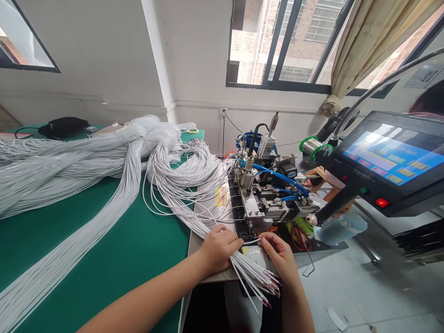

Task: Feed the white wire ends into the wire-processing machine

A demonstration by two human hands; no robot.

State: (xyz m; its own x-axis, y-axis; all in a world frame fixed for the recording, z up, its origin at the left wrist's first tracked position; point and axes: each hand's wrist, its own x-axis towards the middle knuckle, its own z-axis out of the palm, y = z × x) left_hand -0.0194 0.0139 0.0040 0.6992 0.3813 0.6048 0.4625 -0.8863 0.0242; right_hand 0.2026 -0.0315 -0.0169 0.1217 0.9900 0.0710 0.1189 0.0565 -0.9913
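My left hand [221, 247] is closed over a bundle of white cables [248, 263] at the near edge of the metal work plate [210, 194]. The bundle's free ends, with reddish tips, fan out below and to the right of it. One single white cable [252, 242] runs from the left hand to my right hand [279, 254], whose thumb and fingers pinch its end. Both hands are just in front of the benchtop machine [253, 203] with blue air tubes. Several cables lie across the plate into the machine's left side. My left palm is hidden.
Long white cable hanks [118, 194], partly in clear plastic, cover much of the green table [156, 273]. A touchscreen panel [391, 157] juts out on the right, with a wire spool [314, 147] behind it. Red-handled scissors [301, 238] and a blue water jug [343, 229] are beside the machine.
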